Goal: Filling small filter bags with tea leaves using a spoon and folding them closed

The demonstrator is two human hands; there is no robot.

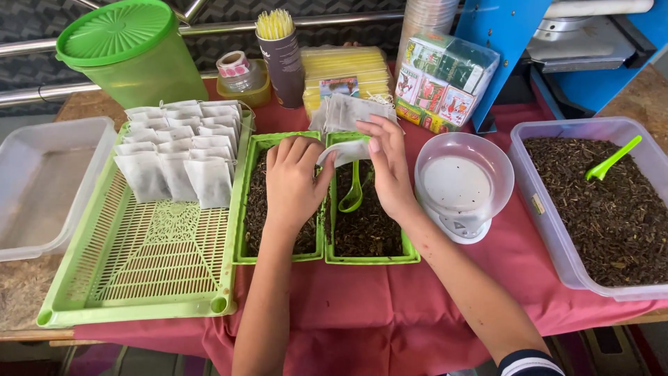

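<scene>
My left hand point(293, 182) and my right hand point(387, 167) together hold a small white paper sachet point(346, 151) over two small green trays point(327, 256) filled with dark dried leaves. A green plastic spoon point(353, 195) lies in the right tray, just below the sachet. Left of the trays, a large green slotted tray point(139, 271) carries several filled white sachets point(179, 150) in rows at its far end. A heap of empty sachets point(348, 110) lies just behind my hands.
A small white scale with a clear bowl point(462, 182) stands to the right. A clear tub of dried leaves point(557, 230) with a green scoop point(612, 160) sits far right. An empty clear tub point(42, 188) is far left. Behind are a green lidded bucket point(129, 52), a cup of yellow sticks point(278, 42) and boxed packets point(442, 80).
</scene>
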